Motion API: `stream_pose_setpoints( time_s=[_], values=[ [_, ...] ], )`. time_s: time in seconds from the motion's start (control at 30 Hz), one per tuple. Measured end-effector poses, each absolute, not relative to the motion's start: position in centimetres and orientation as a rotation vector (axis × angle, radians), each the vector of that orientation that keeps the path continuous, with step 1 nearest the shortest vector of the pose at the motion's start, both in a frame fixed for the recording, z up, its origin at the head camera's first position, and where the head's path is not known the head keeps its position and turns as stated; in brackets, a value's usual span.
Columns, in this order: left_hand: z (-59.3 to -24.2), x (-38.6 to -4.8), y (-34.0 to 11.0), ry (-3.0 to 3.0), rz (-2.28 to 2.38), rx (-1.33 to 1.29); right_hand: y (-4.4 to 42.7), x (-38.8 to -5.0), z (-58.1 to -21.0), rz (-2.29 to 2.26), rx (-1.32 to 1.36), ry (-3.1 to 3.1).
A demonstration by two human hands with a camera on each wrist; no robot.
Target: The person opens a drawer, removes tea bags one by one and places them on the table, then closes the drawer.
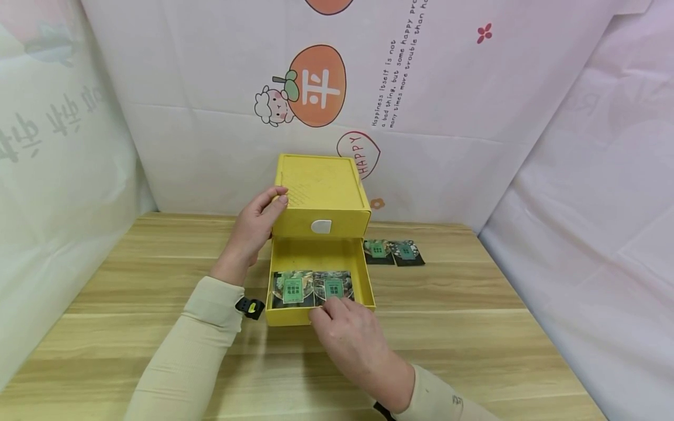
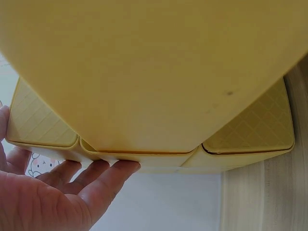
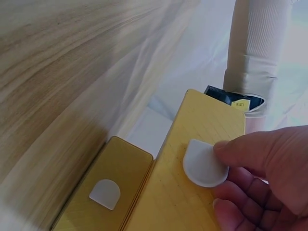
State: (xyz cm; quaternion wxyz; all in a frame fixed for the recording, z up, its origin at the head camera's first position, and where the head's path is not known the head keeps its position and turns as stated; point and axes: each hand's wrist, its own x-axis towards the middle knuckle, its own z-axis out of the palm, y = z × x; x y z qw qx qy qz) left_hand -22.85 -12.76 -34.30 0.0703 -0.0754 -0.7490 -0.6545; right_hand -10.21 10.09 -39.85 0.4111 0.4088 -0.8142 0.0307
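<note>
A yellow two-drawer box [image 1: 323, 181] stands on the table with its lower drawer [image 1: 363, 280] pulled out. In that drawer lie two dark packets with green labels [image 1: 292, 290]. My left hand [image 1: 253, 225] grips the box at its upper left edge; in the left wrist view, its fingers [image 2: 108, 185] lie along the yellow edge. At the open drawer's front is my right hand [image 1: 355, 336]. The right wrist view shows the thumb and curled fingers pinching the white tab [image 3: 204, 163] there. The upper drawer [image 1: 289, 223] is closed and has a similar white tab [image 1: 321, 226].
Two more packets [image 1: 405, 252] lie on the wooden table [image 1: 447, 327], right of the box. A printed white cloth [image 1: 210, 70] hangs behind it, and pale cloths flank both sides. A black band [image 1: 250, 308] sits on my left wrist.
</note>
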Motion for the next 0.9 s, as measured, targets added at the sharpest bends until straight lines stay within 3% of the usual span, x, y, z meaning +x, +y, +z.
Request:
stream_pose_setpoints(
  time_s=[0.9],
  values=[
    [-34.6,-23.0,-12.8,-2.265,-1.934,-0.233,10.7,-11.1,-36.9,0.285,0.999,-2.194]
  ],
)
